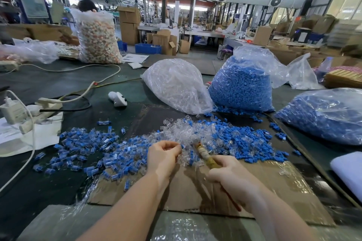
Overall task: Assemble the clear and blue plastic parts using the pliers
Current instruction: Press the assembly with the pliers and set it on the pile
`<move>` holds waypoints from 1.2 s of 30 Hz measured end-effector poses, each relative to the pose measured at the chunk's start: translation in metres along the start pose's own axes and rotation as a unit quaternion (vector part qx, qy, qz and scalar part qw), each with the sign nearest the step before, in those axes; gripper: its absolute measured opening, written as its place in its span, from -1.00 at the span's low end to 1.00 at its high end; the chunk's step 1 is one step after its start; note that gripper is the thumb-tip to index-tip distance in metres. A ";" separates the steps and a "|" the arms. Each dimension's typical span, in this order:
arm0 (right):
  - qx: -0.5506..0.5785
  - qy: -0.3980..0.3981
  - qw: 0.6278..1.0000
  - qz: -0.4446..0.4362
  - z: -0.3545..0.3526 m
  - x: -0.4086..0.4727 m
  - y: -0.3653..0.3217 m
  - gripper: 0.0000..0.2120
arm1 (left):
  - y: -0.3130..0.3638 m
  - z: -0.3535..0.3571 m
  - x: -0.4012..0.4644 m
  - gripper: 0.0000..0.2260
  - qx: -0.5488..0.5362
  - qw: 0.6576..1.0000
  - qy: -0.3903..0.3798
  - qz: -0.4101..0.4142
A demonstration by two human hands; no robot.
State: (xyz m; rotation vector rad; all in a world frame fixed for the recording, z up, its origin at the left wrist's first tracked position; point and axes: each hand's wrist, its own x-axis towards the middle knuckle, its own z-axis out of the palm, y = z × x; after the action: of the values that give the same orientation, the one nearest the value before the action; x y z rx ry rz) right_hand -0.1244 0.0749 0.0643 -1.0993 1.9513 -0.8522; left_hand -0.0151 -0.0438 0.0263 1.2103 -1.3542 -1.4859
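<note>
My left hand [163, 155] pinches a small blue and clear part [182, 146] at its fingertips, just over the table. My right hand [232, 177] grips the pliers [203, 153], whose tape-wrapped nose points up and left toward that part. Ahead of both hands lies a heap of loose clear parts [188, 133]. Loose blue parts [252, 143] spread to its right. To the left lies a wide scatter of joined blue-and-clear pieces [86, 150]. A brown cardboard sheet [274, 188] lies under my hands.
A bag of clear parts [176, 86] and a bag of blue parts [242, 86] stand behind the heaps. Another blue-filled bag [325, 115] lies at the right. A power strip [49, 103], cables and a bottle [11, 110] sit at the left. A white pad [348, 170] is at the right edge.
</note>
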 end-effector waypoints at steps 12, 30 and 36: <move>-0.361 0.238 0.899 0.068 -0.023 0.023 0.068 -0.51 | -0.014 -0.066 0.035 -0.82 0.496 0.826 0.171 0.206; -0.370 0.322 0.871 -0.015 -0.030 0.047 0.069 -0.69 | -0.049 0.011 0.002 -0.63 0.456 0.848 -0.020 0.270; -0.363 0.301 0.881 0.035 -0.052 0.067 0.077 -0.55 | -0.056 0.011 0.003 -0.62 0.425 0.864 -0.032 0.267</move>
State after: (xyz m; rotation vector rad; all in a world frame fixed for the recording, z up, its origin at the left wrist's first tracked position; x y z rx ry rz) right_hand -0.2240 0.0574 0.0109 -1.2431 2.9654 -0.4288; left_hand -0.0236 -0.0362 -0.0293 1.1161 -2.2827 -0.5126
